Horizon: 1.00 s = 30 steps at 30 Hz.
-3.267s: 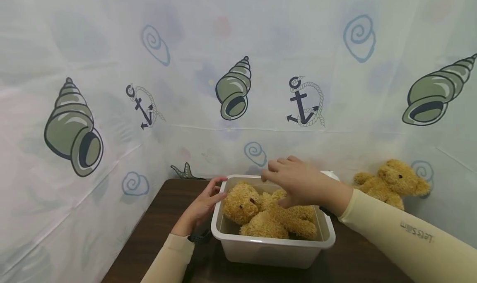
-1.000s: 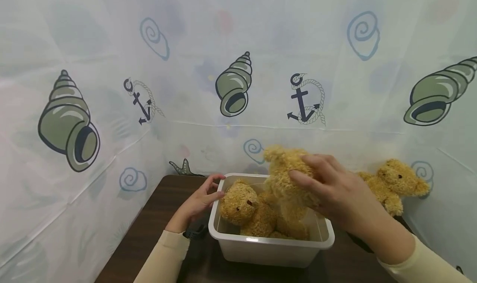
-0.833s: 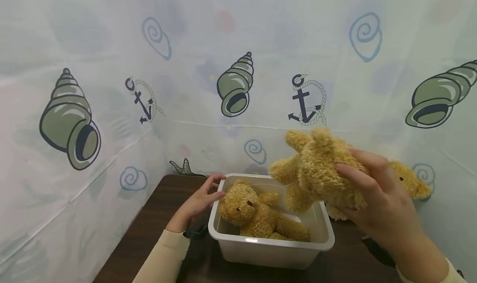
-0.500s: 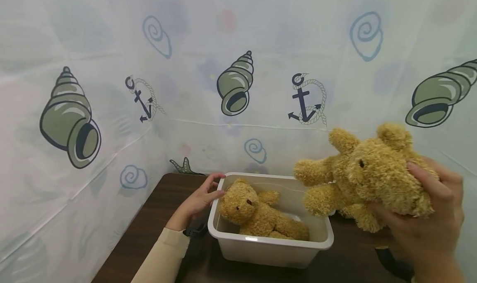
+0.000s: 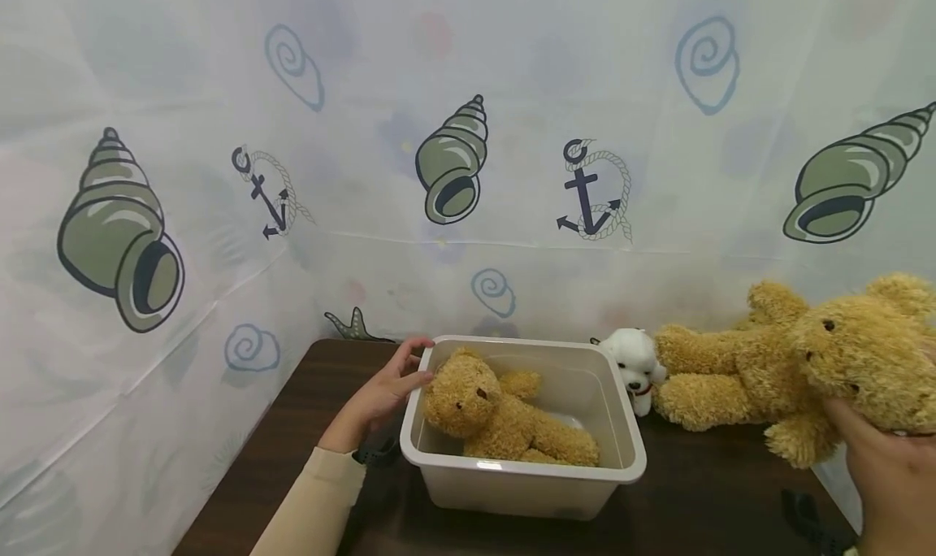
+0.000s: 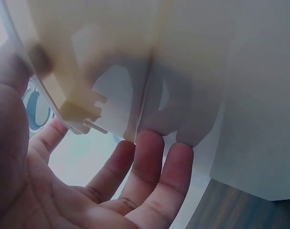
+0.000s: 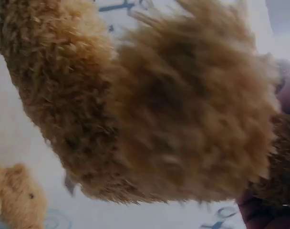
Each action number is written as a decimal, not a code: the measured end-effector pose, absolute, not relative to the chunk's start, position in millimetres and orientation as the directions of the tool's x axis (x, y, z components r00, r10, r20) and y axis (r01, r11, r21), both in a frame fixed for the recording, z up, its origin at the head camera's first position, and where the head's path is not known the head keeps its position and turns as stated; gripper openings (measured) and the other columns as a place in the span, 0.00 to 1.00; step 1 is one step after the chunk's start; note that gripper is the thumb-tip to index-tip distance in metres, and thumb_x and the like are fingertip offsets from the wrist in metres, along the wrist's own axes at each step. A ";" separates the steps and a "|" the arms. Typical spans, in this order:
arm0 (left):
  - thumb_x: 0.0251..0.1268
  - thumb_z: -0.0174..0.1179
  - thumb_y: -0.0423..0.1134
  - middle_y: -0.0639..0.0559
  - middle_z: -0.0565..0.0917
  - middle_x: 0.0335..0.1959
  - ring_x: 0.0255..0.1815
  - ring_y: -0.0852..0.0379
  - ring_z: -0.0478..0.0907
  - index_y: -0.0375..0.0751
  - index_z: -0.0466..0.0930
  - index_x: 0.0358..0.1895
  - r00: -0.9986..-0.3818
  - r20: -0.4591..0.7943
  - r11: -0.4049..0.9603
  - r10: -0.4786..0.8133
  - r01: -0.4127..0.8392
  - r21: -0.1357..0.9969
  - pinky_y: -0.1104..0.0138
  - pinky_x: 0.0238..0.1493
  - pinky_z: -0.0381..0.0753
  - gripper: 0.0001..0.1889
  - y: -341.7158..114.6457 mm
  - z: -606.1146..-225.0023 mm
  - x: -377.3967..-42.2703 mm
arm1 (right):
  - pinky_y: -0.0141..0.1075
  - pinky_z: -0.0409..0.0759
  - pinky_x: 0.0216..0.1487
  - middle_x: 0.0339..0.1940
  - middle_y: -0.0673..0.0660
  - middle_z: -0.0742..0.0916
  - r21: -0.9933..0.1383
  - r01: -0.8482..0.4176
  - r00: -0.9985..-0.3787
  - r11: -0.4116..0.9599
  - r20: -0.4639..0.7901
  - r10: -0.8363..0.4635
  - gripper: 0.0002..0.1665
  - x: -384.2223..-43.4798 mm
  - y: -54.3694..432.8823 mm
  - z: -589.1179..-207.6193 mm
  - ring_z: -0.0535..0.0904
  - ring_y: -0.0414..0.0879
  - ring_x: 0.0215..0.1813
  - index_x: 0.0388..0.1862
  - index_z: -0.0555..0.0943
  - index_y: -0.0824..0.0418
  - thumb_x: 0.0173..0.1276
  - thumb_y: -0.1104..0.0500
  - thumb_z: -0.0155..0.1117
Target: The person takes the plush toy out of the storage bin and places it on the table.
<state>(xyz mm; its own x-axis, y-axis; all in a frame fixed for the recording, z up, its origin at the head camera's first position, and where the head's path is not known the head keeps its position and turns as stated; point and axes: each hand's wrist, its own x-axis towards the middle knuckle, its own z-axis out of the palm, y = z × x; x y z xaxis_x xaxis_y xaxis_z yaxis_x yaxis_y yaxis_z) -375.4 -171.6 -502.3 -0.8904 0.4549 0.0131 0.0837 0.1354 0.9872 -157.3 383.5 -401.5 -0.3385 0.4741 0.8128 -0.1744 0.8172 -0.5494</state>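
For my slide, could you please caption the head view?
Right hand holds a teddy bear beside the bin; left hand steadies it.

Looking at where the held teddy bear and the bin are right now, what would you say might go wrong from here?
1. The right hand grips the held teddy bear only at its head end, at the table's right edge; the dangling body might slip or fall off the table.
2. Its legs hang close to the small white plush dog, so it may knock that over.
3. The left hand only rests fingers against the white bin, which could slide if bumped.
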 end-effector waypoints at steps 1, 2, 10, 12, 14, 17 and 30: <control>0.83 0.61 0.41 0.33 0.67 0.68 0.64 0.39 0.76 0.58 0.58 0.80 -0.889 0.012 0.143 0.457 0.087 0.986 0.47 0.59 0.86 0.31 -172.0 -501.8 -375.8 | 0.44 0.56 0.89 0.88 0.65 0.65 -0.585 -0.158 -0.369 0.796 0.782 0.502 0.40 -159.6 387.6 -402.9 0.60 0.53 0.90 0.88 0.62 0.58 0.84 0.55 0.65; 0.83 0.61 0.41 0.33 0.67 0.68 0.64 0.39 0.76 0.58 0.58 0.80 -0.888 0.011 0.150 0.459 0.090 0.985 0.47 0.60 0.86 0.31 -172.4 -501.3 -376.0 | 0.48 0.56 0.89 0.88 0.65 0.66 -0.620 -0.143 -0.400 0.772 0.749 0.528 0.41 -162.1 391.3 -404.2 0.60 0.55 0.90 0.88 0.63 0.58 0.81 0.62 0.67; 0.84 0.59 0.41 0.31 0.66 0.69 0.65 0.38 0.76 0.57 0.56 0.81 -0.885 0.016 0.169 0.465 0.106 0.980 0.46 0.62 0.85 0.31 -173.4 -501.8 -375.7 | 0.73 0.42 0.86 0.90 0.72 0.57 -0.703 0.024 -0.582 0.711 0.568 0.582 0.52 -171.6 429.2 -415.7 0.46 0.71 0.91 0.89 0.54 0.65 0.73 0.75 0.68; 0.85 0.59 0.41 0.31 0.66 0.70 0.65 0.38 0.76 0.57 0.55 0.82 -0.884 0.018 0.173 0.468 0.111 0.979 0.46 0.63 0.84 0.32 -173.0 -503.3 -376.1 | 0.74 0.44 0.86 0.89 0.73 0.57 -0.695 0.004 -0.590 0.719 0.579 0.563 0.51 -171.4 441.6 -420.2 0.46 0.72 0.91 0.89 0.54 0.66 0.73 0.74 0.67; 0.85 0.59 0.42 0.31 0.66 0.70 0.66 0.38 0.75 0.57 0.55 0.82 -0.883 0.017 0.176 0.469 0.113 0.978 0.46 0.63 0.84 0.31 -172.4 -504.9 -376.8 | 0.69 0.49 0.87 0.88 0.73 0.60 -0.694 -0.024 -0.592 0.720 0.590 0.549 0.50 -171.1 452.9 -425.1 0.50 0.66 0.91 0.89 0.56 0.65 0.73 0.74 0.66; 0.85 0.59 0.42 0.31 0.66 0.70 0.66 0.37 0.75 0.57 0.55 0.82 -0.885 0.018 0.174 0.466 0.111 0.978 0.46 0.61 0.85 0.31 -173.1 -507.3 -377.3 | 0.52 0.60 0.87 0.85 0.60 0.69 -0.706 -0.033 -0.601 0.707 0.579 0.550 0.48 -172.2 465.0 -432.4 0.63 0.48 0.87 0.88 0.58 0.61 0.73 0.74 0.65; 0.84 0.60 0.43 0.32 0.66 0.67 0.62 0.39 0.76 0.56 0.55 0.81 -0.884 0.032 0.137 0.467 0.108 0.985 0.48 0.57 0.87 0.32 -172.9 -509.8 -378.2 | 0.56 0.69 0.76 0.84 0.79 0.61 -0.736 0.067 -0.801 0.674 0.363 0.477 0.53 -193.7 501.9 -482.8 0.61 0.75 0.79 0.88 0.52 0.67 0.75 0.64 0.72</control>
<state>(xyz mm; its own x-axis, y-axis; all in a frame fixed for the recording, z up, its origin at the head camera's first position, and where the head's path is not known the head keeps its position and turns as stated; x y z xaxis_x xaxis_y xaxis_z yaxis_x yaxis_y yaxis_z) -378.2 -172.9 -509.8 -0.8835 0.4673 0.0320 0.1083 0.1372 0.9846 -193.7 501.9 -482.8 -0.8006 0.4765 0.3632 0.0675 0.6740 -0.7356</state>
